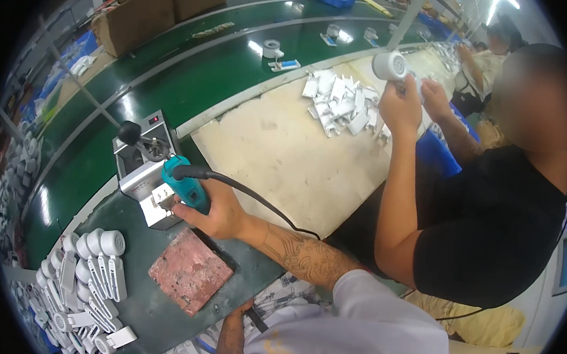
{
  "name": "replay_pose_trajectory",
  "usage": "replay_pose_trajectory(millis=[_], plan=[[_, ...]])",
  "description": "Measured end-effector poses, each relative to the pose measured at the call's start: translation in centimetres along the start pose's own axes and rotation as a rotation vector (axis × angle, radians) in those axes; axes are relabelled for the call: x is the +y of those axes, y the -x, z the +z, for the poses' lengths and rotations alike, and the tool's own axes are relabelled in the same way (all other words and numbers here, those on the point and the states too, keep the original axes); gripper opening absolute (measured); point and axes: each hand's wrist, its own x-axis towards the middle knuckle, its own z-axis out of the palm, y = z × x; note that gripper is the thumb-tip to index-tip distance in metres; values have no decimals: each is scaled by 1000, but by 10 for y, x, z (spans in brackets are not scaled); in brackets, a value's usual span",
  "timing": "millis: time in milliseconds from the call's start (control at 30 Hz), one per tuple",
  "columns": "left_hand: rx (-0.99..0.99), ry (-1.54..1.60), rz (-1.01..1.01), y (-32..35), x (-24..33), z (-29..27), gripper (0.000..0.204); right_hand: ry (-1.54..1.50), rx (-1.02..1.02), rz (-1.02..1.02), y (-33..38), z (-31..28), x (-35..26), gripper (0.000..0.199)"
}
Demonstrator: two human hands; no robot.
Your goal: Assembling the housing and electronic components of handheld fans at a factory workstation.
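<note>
right now right hand [214,213] clenched round teal soldering iron handle [185,186]; left hand [241,311] hidden, grip unclear.

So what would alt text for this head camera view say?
The person's right hand grips a teal corded tool against a small white part by a grey metal fixture. White plastic parts lie lower left; a co-worker sits right.

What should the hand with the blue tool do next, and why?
Probably lift the teal soldering tool a little off the small white part by the metal station. The right hand grips the tool with its tip there. The left hand is low, mostly hidden.
</note>
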Motion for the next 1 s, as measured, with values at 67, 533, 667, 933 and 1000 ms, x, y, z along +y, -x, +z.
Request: replay_pose_trajectory(millis=[67, 533, 667, 933, 1000], plan=[[23, 4, 4, -10, 3, -1, 41, 7, -6, -17, 1, 0, 5, 52], [56, 0, 0, -22, 2, -2, 42, -44, -29, 112, 1, -4, 1, 45], [63, -3, 1, -27, 2, -2, 42, -37, -33, 133, 0, -5, -1, 45], [55, -12, 56, -40, 12, 2, 43, -63, 38, 7, -6, 2, -10, 16], [36, -16, 55, -39, 12, 5, 43, -57, 47, 11, -5, -2, -5, 17]])
